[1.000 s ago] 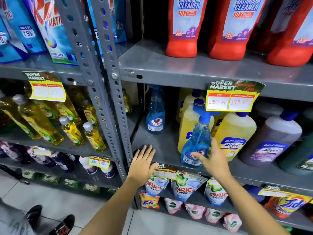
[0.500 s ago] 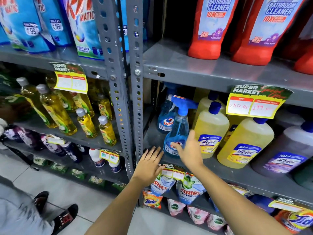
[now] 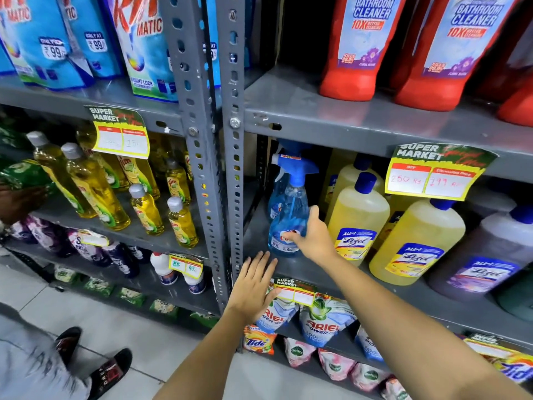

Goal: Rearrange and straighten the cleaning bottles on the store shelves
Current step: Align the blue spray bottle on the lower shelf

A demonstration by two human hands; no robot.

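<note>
A blue spray bottle [image 3: 288, 209] stands upright at the left end of the grey middle shelf [image 3: 331, 272]. My right hand [image 3: 313, 238] is wrapped around its lower body, thumb up along the side. A second blue spray bottle [image 3: 275, 186] stands just behind it, mostly hidden. My left hand [image 3: 253, 284] rests flat on the shelf's front edge, fingers spread, holding nothing. Yellow Lizol bottles [image 3: 357, 217] with blue caps stand directly right of the spray bottle, and a purple one [image 3: 490, 255] is further right.
Two grey perforated uprights [image 3: 213, 140] split the shelving. Left bay: yellow dish-soap bottles [image 3: 98, 192]. Red bathroom-cleaner bottles [image 3: 354, 47] stand above, detergent pouches [image 3: 320, 321] below. Price tags [image 3: 432, 174] hang off shelf edges. Another person's feet in dark sandals [image 3: 109, 370] stand at lower left.
My right hand slid the blue spray bottle leftward along the shelf, from in front of the yellow bottles to the left end by the upright. My left hand stayed on the shelf edge.
</note>
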